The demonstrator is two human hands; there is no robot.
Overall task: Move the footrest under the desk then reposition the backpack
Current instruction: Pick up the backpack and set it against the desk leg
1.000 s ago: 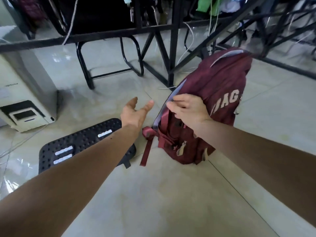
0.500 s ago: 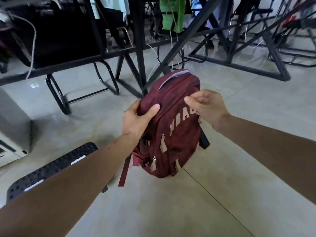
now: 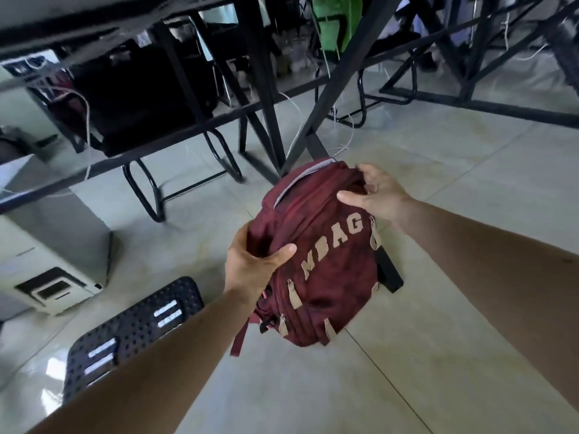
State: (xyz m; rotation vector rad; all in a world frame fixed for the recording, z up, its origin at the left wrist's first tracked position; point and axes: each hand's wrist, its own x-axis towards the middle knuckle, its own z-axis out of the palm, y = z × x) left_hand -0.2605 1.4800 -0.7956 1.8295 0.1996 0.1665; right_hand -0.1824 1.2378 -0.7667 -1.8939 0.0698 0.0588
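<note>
Tiled floor (image 3: 438, 355), black desk frames (image 3: 260, 98), backpack (image 3: 322, 261)

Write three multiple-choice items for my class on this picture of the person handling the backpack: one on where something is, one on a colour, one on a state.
1. Where does the black footrest lie?
A. On the floor, to the left of the backpack
B. On top of the desk
C. Inside the backpack

2. What colour is the backpack?
A. Green
B. Dark red
C. Blue

3. How is the backpack held?
A. By one hand only
B. By no hand
C. By both hands

Answers:
1. A, as it sits on the tiles beside the left forearm.
2. B, the fabric is maroon with pale letters.
3. C, since the left hand grips its side and the right hand pinches its top.
</note>
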